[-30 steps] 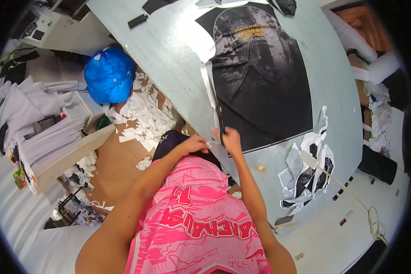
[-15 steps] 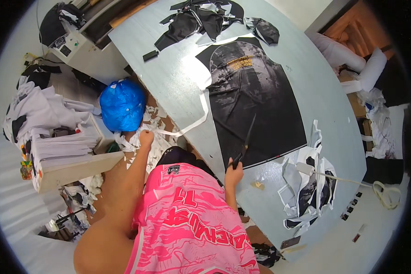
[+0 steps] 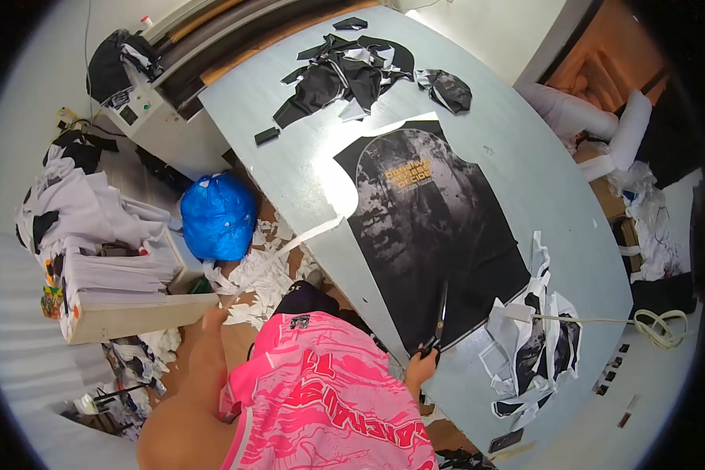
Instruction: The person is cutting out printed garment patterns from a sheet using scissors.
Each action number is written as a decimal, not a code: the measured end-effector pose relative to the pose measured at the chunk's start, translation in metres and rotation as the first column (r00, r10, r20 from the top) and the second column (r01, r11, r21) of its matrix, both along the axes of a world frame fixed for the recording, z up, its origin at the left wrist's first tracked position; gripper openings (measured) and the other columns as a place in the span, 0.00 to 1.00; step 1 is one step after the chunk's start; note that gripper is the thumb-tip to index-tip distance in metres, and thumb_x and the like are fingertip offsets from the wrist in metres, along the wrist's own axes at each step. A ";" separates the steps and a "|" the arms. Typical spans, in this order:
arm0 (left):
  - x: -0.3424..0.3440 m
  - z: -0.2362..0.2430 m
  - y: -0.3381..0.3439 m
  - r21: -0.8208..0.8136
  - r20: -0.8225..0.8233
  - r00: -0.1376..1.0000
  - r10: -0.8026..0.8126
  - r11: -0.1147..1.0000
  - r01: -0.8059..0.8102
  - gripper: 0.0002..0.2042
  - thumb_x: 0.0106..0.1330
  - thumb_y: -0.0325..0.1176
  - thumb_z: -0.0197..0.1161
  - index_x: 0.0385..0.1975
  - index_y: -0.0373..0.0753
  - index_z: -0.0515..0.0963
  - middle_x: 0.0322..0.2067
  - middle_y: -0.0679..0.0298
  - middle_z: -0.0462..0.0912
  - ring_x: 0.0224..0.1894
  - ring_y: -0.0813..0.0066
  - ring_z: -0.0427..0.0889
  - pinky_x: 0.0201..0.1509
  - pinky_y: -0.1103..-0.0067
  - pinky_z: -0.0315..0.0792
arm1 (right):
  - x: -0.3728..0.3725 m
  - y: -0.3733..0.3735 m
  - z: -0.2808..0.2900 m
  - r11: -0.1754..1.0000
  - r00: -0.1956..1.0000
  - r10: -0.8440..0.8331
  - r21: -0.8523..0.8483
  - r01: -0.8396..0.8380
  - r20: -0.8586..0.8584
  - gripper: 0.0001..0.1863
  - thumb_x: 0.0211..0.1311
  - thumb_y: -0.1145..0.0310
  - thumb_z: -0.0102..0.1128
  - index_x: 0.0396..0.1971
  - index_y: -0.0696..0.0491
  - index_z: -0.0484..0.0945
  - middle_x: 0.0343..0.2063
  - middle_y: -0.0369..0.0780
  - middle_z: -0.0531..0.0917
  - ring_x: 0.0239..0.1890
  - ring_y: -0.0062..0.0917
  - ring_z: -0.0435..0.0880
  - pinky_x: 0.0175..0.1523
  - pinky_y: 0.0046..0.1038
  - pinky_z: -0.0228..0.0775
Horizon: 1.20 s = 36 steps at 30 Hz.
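Note:
On the table lies a black shirt panel with a grey print and yellow lettering. My right hand is closed round the black handles of long scissors, at the panel's near edge. The blades point away over the black cloth. Out to the left, my left hand hangs beside the white box, its fingers loosely apart and nothing visible in them. A white strip trails from the panel's left side over the table edge, apart from that hand.
Black cut pieces lie at the table's far end, white-edged scraps at the right with a cable over them. A blue bag and white offcuts cover floor on the left. A white box holds stacked sheets.
My left hand has let go of the white strip and moved left and down. My right hand has carried the scissors nearer and slightly right. The panel lies smoother, and the view has shifted.

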State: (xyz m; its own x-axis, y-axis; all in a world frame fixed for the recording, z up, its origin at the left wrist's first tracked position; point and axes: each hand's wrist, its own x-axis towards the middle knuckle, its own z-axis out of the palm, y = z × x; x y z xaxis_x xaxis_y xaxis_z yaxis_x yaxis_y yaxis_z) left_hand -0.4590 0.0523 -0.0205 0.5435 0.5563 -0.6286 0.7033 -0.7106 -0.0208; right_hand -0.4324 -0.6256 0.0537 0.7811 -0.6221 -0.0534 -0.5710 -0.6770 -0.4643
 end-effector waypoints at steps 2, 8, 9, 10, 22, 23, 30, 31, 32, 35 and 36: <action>0.010 0.007 0.008 0.039 0.005 0.999 -0.047 0.998 0.047 0.14 0.63 0.40 0.65 0.27 0.33 0.85 0.32 0.51 0.88 0.36 0.55 0.88 0.39 0.59 0.79 | -0.001 -0.003 0.012 0.999 0.997 -0.029 0.020 0.030 -0.067 0.17 0.68 0.62 0.65 0.46 0.59 0.78 0.35 0.57 0.85 0.39 0.59 0.83 0.43 0.52 0.71; 0.138 0.018 -0.039 0.102 0.038 0.929 -0.367 0.927 0.362 0.12 0.62 0.34 0.65 0.41 0.36 0.84 0.47 0.50 0.86 0.51 0.49 0.85 0.49 0.58 0.79 | 0.007 0.005 0.034 0.996 0.993 -0.045 -0.066 0.052 0.106 0.16 0.67 0.64 0.69 0.42 0.63 0.81 0.33 0.57 0.85 0.36 0.57 0.83 0.42 0.47 0.72; 0.179 0.017 -0.042 0.283 0.380 0.794 -0.474 0.877 0.388 0.08 0.60 0.33 0.65 0.35 0.36 0.82 0.40 0.51 0.84 0.44 0.49 0.84 0.46 0.58 0.77 | 0.011 0.020 0.048 0.998 0.982 -0.036 -0.036 0.044 0.183 0.17 0.66 0.64 0.70 0.41 0.64 0.81 0.32 0.57 0.85 0.35 0.56 0.82 0.40 0.45 0.72; 0.226 0.031 -0.064 0.345 0.627 0.529 -0.571 0.813 0.469 0.08 0.61 0.34 0.66 0.34 0.36 0.81 0.40 0.50 0.83 0.44 0.49 0.83 0.46 0.58 0.76 | 0.009 0.030 0.052 1.000 0.985 -0.021 -0.010 0.023 0.173 0.16 0.64 0.65 0.72 0.39 0.64 0.82 0.28 0.55 0.84 0.30 0.48 0.81 0.38 0.43 0.72; 0.437 0.023 -0.173 0.196 0.669 0.391 -0.632 0.657 0.728 0.42 0.66 0.66 0.61 0.78 0.51 0.62 0.80 0.49 0.49 0.81 0.41 0.45 0.77 0.38 0.39 | 0.054 0.259 0.041 0.423 0.940 0.016 0.854 0.302 -0.340 0.23 0.69 0.51 0.71 0.20 0.51 0.76 0.14 0.32 0.75 0.15 0.17 0.74 0.23 0.22 0.62; 0.430 0.027 -0.180 0.184 0.683 0.422 -0.596 0.700 0.690 0.43 0.66 0.65 0.62 0.77 0.50 0.62 0.80 0.49 0.48 0.81 0.40 0.45 0.77 0.37 0.39 | 0.056 0.267 0.041 0.394 0.927 0.014 0.854 0.339 -0.374 0.25 0.68 0.50 0.71 0.20 0.52 0.76 0.14 0.31 0.75 0.16 0.16 0.74 0.23 0.22 0.61; 0.434 0.021 -0.184 0.259 0.749 0.340 -0.568 0.724 0.640 0.44 0.63 0.62 0.66 0.75 0.45 0.65 0.79 0.47 0.52 0.80 0.38 0.47 0.77 0.40 0.40 | 0.105 0.315 0.017 0.258 0.952 -0.018 0.919 0.299 -0.305 0.24 0.73 0.45 0.63 0.29 0.53 0.79 0.18 0.34 0.80 0.22 0.18 0.78 0.30 0.23 0.66; 0.435 0.020 -0.184 0.252 0.741 0.349 -0.574 0.719 0.648 0.44 0.63 0.62 0.66 0.75 0.45 0.65 0.79 0.47 0.52 0.80 0.38 0.47 0.77 0.40 0.40 | 0.112 0.322 0.012 0.255 0.958 -0.016 0.925 0.281 -0.286 0.24 0.73 0.45 0.62 0.30 0.53 0.79 0.19 0.34 0.80 0.22 0.18 0.78 0.31 0.23 0.66; 0.436 0.019 -0.183 0.261 0.736 0.348 -0.580 0.718 0.645 0.44 0.63 0.62 0.66 0.75 0.45 0.65 0.79 0.47 0.52 0.80 0.38 0.48 0.77 0.40 0.40 | 0.118 0.328 0.007 0.254 0.964 -0.015 0.932 0.261 -0.266 0.23 0.74 0.46 0.61 0.30 0.53 0.79 0.19 0.34 0.79 0.23 0.18 0.78 0.33 0.23 0.66; 0.439 0.017 -0.186 0.258 0.736 0.347 -0.582 0.715 0.650 0.43 0.63 0.62 0.66 0.75 0.45 0.65 0.79 0.47 0.53 0.80 0.39 0.48 0.77 0.40 0.40 | 0.129 0.344 -0.018 0.243 0.976 -0.029 0.945 0.218 -0.217 0.21 0.76 0.49 0.59 0.30 0.52 0.76 0.21 0.33 0.77 0.27 0.19 0.77 0.37 0.23 0.65; 0.439 0.016 -0.186 0.257 0.741 0.342 -0.577 0.715 0.650 0.43 0.63 0.61 0.66 0.76 0.45 0.65 0.79 0.47 0.53 0.80 0.39 0.48 0.78 0.41 0.40 | 0.138 0.349 -0.021 0.235 0.982 -0.042 0.953 0.190 -0.185 0.21 0.77 0.50 0.58 0.29 0.52 0.74 0.21 0.34 0.76 0.27 0.20 0.76 0.36 0.24 0.67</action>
State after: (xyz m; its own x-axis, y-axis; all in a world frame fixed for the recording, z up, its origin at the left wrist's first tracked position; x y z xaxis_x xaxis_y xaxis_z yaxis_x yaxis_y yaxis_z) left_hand -0.0203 -0.1334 -0.0050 0.9741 -0.1637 0.1558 -0.2072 -0.9224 0.3260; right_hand -0.2945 -0.2762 0.0323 0.6485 -0.1271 -0.7505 -0.6907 0.3161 -0.6504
